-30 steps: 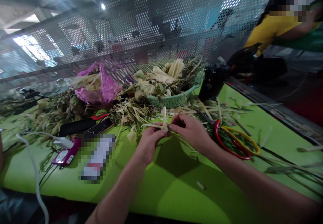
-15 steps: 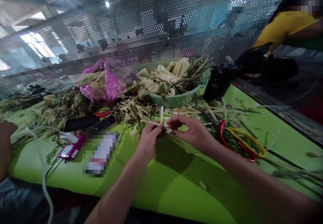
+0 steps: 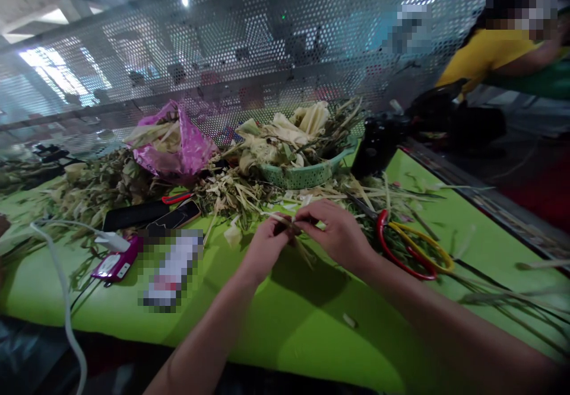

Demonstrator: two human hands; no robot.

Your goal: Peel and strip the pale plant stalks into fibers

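Note:
My left hand (image 3: pixel 264 249) and my right hand (image 3: pixel 336 231) meet over the green table (image 3: pixel 285 324), both pinched on a thin plant stalk (image 3: pixel 289 224) held between their fingertips. The stalk is pale and greenish, with brown strips trailing down under the hands. Just behind the hands lies a heap of plant trimmings (image 3: pixel 240 196). Red and yellow scissors (image 3: pixel 412 246) lie on the table right of my right hand.
A green basket (image 3: pixel 307 172) full of husks stands behind, beside a pink plastic bag (image 3: pixel 182 145). Phones (image 3: pixel 151 217), a pink device (image 3: pixel 116 262) and a white cable (image 3: pixel 62 288) lie at left. A perforated metal screen backs the table. A person in yellow is at far right.
The upright pale piece that stuck up between my fingers is gone from view; the stalk now lies lower, and my hands have closed in together over it.

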